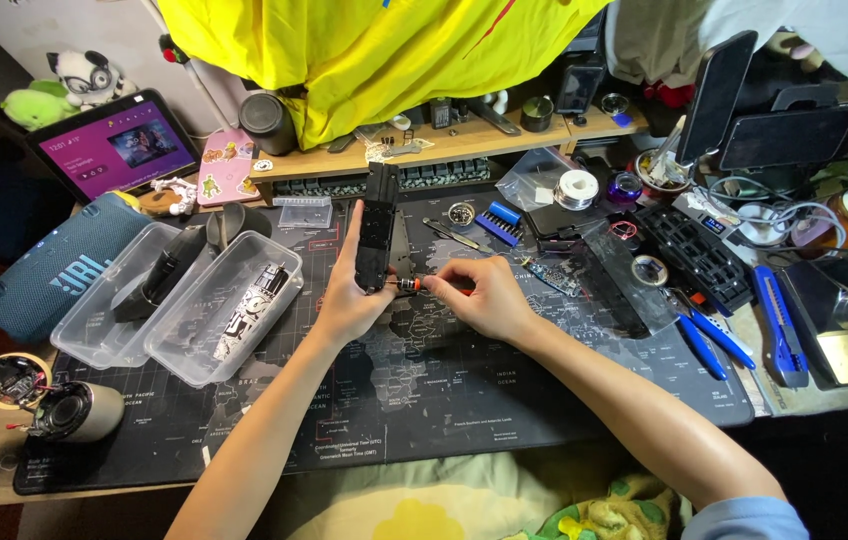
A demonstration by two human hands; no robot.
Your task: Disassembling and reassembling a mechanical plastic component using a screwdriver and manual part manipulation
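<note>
Hands are working mid-bench: my left hand (349, 295) is gripping the black case (378, 230) upright, my right hand (484, 295) is pinching the small screwdriver (412, 285) against its lower end. Keeping it square should stop slipping.

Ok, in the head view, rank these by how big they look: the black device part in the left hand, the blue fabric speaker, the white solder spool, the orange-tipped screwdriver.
1. Blue speaker, partly hidden behind a clear tub.
2. Black device part, held upright.
3 and 4. White solder spool and screwdriver: unsure, since the right hand covers most of the screwdriver.
</note>
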